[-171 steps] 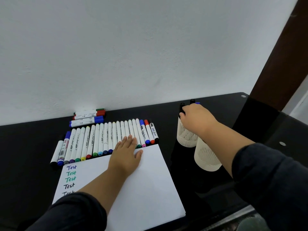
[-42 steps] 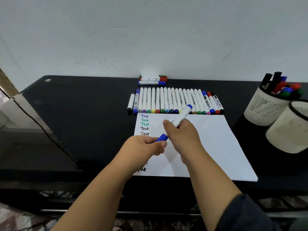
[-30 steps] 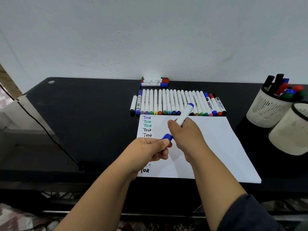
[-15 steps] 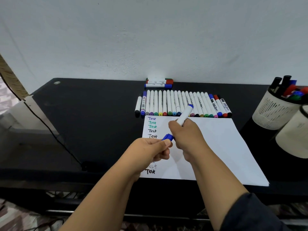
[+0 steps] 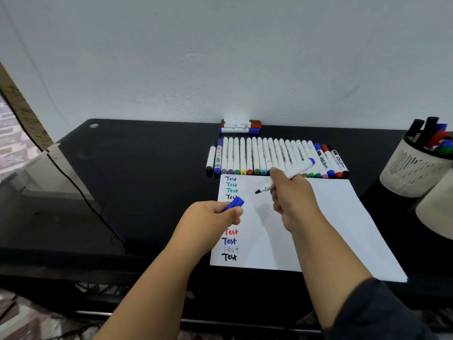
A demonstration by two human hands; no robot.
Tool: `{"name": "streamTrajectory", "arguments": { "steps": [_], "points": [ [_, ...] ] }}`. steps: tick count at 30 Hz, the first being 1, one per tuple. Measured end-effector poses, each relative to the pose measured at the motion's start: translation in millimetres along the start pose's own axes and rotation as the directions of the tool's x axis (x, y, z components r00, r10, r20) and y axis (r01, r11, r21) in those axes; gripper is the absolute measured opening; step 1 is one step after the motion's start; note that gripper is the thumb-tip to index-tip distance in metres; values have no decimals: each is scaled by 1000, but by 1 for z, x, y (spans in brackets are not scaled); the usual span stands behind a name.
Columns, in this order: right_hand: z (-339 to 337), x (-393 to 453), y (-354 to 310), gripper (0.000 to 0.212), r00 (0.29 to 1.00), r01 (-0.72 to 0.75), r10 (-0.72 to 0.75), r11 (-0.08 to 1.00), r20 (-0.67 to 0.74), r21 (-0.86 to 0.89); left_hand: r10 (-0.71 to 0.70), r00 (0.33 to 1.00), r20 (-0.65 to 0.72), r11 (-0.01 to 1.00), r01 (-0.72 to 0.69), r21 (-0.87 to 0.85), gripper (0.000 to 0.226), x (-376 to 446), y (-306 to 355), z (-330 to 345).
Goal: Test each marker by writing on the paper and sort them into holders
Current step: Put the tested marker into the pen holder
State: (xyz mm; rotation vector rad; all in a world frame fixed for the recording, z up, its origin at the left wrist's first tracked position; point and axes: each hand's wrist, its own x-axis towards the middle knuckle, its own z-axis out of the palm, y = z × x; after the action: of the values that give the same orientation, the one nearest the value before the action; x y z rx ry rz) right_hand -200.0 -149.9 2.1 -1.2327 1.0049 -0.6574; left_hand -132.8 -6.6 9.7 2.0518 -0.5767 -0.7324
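My right hand (image 5: 293, 200) grips a white marker (image 5: 291, 173) with a blue end, uncapped, its dark tip pointing left above the paper (image 5: 326, 217). My left hand (image 5: 213, 217) pinches the blue cap (image 5: 234, 204) just left of that tip. The white paper lies on the black table (image 5: 147, 168) and carries a column of "Test" words down its left side. A row of several white markers (image 5: 264, 155) lies along the paper's far edge. Beyond them lie three more markers (image 5: 241, 126) against the wall.
Two white holders stand at the right: the far holder (image 5: 411, 173) contains several markers, the near holder (image 5: 438, 207) is cut off by the frame edge. A black cable (image 5: 81, 195) runs across the table's left side. A wall rises behind the table.
The cap has come off the marker. My left hand now holds the cap apart from the marker, and my right hand has moved the bare tip up and to the right.
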Motion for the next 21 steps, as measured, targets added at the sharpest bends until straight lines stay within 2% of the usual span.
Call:
{"name": "streamTrajectory", "arguments": {
  "steps": [2, 5, 10, 13, 21],
  "points": [
    [1, 1, -2, 17, 1000, 20, -20, 999, 4, 25, 3, 1000, -24, 1000, -3, -14, 22, 7, 2, 0],
    [-1, 10, -8, 14, 997, 75, -76, 997, 32, 29, 37, 994, -105, 999, -41, -36, 34, 21, 6, -5],
    [11, 40, -17, 23, 986, 165, -163, 970, 24, -178, 70, 967, -244, 993, -91, -73, 37, 47, 10, -12],
    [21, 55, -15, 26, 977, 213, -215, 955, 13, -208, 55, 967, -250, 993, -80, -92, 34, 59, 8, -12],
    [33, 77, 8, 25, 967, 251, -252, 929, 35, -273, 25, 978, -207, 1000, -24, 9, 33, 77, -3, -14]
  ]
}}
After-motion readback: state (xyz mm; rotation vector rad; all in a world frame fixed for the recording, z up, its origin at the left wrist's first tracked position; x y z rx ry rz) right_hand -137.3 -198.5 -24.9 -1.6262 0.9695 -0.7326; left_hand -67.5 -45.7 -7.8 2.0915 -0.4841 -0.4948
